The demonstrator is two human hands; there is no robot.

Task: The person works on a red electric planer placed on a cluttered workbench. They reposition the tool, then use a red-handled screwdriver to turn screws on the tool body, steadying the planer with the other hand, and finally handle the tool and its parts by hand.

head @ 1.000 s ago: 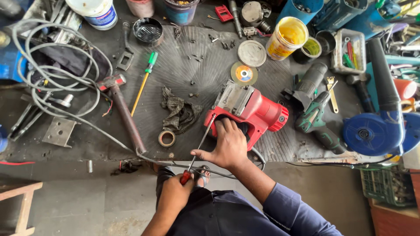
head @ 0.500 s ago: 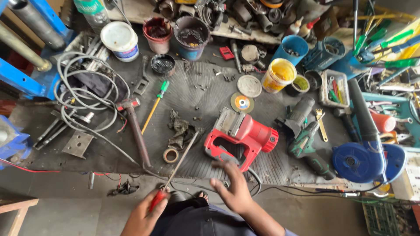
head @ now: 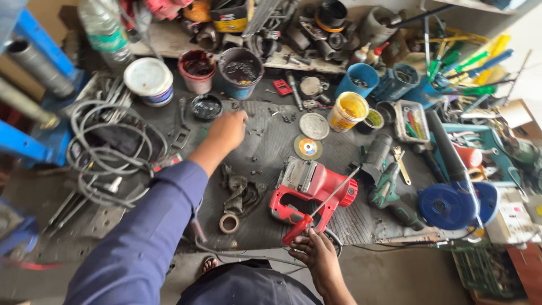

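The head view looks down on a crowded workshop surface [head: 169, 237]. The right hand [head: 319, 254] sits at the near edge, its fingers [head: 305, 242] curled round the red handle of a screwdriver [head: 322, 210], pinching it; the steel shaft runs up and to the right across the red power tool [head: 310, 192], its tip ending near the tool's round front end. The left hand [head: 227, 129] is stretched out well toward the far side of the surface, over a scatter of small screws [head: 257, 133] beside a black round lid [head: 206, 106]; seen from behind, its fingers are folded under, and I cannot tell whether they are spread or closed on anything.

Risks, as I judge them: the screwdriver is held only at the handle end with one hand, so its long shaft could swing or slip off the red housing and knock the grinding disc [head: 308, 148] or the yellow tub [head: 348, 112] beyond. The sleeve of the reaching arm passes over the grey coiled cable [head: 96, 147] and the rag [head: 243, 192], and could drag them. The loose screws are tiny and could roll away if brushed.
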